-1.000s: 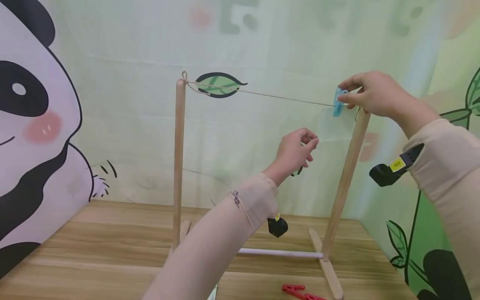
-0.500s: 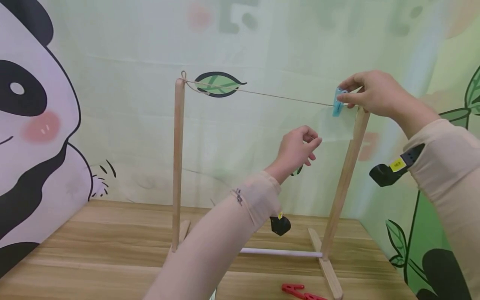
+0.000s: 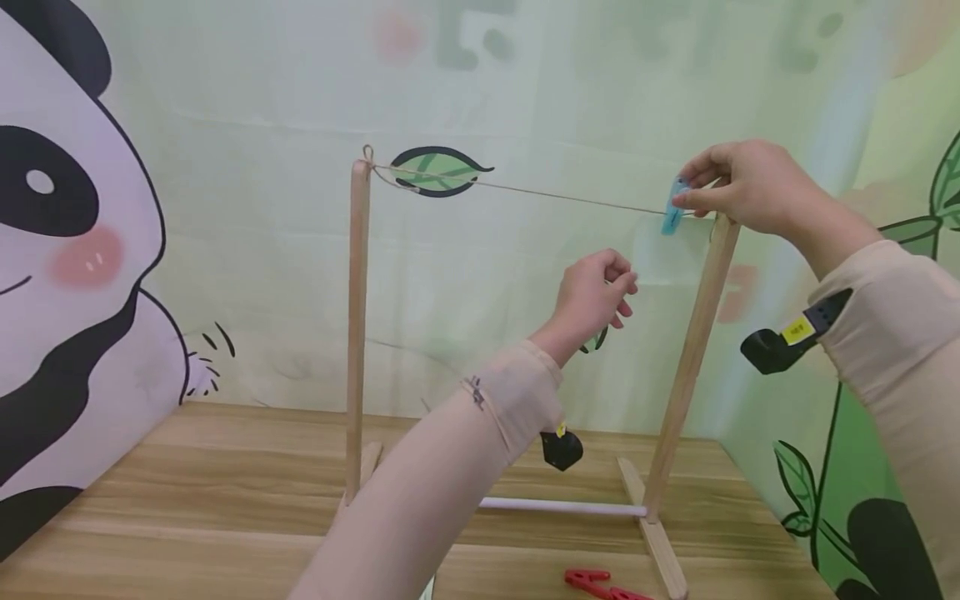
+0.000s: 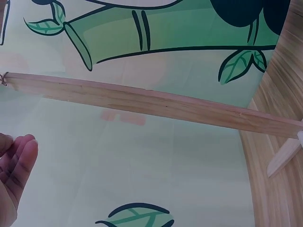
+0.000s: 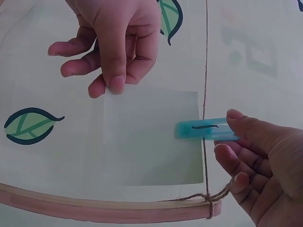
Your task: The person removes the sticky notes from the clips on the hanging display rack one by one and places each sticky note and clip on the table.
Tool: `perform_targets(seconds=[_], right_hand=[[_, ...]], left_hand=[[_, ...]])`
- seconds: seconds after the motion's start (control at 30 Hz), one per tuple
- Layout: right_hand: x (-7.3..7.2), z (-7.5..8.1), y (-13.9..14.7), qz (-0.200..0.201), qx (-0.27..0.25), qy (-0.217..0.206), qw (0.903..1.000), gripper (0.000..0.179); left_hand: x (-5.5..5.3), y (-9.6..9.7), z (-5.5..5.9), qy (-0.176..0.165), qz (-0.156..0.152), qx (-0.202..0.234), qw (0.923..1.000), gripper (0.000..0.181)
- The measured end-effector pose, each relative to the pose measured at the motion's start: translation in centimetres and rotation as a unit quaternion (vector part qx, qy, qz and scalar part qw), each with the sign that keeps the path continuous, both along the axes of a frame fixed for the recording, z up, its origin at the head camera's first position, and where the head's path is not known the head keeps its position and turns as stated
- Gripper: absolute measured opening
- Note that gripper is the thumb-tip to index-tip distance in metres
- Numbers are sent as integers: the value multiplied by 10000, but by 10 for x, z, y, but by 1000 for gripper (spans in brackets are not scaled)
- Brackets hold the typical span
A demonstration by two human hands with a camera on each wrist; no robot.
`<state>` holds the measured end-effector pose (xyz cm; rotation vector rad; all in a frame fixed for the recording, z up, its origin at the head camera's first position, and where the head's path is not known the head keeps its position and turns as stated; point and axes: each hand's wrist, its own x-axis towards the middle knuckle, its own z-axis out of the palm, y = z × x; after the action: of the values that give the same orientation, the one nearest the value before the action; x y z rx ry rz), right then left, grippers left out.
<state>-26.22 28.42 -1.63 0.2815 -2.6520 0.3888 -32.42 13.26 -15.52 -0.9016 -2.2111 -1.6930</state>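
My right hand [image 3: 757, 187] pinches a light blue clothespin [image 5: 194, 128] by its handle end, near the right end of a thin twine line [image 3: 555, 195]. In the right wrist view the clothespin's jaws lie across the twine and overlap the edge of a pale square sheet [image 5: 147, 137]. My left hand [image 3: 596, 292] pinches the sheet's opposite edge between thumb and forefinger, below the line. Against the pale backdrop the sheet [image 3: 667, 254] is faint in the head view. The left wrist view catches only part of my left hand [image 4: 16, 165].
The twine is tied between two wooden posts, left [image 3: 358, 333] and right [image 3: 693, 367], joined low down by a white rod [image 3: 562, 506]. Red clothespins [image 3: 600, 583] lie on the wooden table [image 3: 187, 500] near the right foot. A printed panda backdrop [image 3: 262, 250] stands behind.
The clothespin has tilted slightly, its lower end toward the left. My left hand shifted a little right, then back left, and the sheet no longer overlaps the right post.
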Motion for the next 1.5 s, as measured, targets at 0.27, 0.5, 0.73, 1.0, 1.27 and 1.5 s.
perform_targets(seconds=[0.27, 0.5, 0.73, 1.0, 1.27, 1.5], right_hand=[[3, 1, 1, 130, -143, 131, 9997, 46], [6, 1, 4, 213, -273, 403, 9986, 41], [11, 2, 6, 244, -306, 635, 9972, 33], [15, 0, 7, 322, -514, 761, 9953, 24], [14, -6, 5, 550, -798, 971, 9905, 20], [16, -10, 5, 653, -952, 986, 9884, 22]], left_hand=[[0, -4, 2, -77, -28, 96, 9999, 9], [-4, -11, 0, -75, -75, 210, 9997, 8], [-6, -15, -1, -104, -90, 289, 9995, 6], [-10, -23, -7, -125, -10, 278, 9995, 7], [-15, -37, -14, -83, 54, 243, 9997, 6], [-21, -61, -19, 101, 105, 162, 9998, 7]])
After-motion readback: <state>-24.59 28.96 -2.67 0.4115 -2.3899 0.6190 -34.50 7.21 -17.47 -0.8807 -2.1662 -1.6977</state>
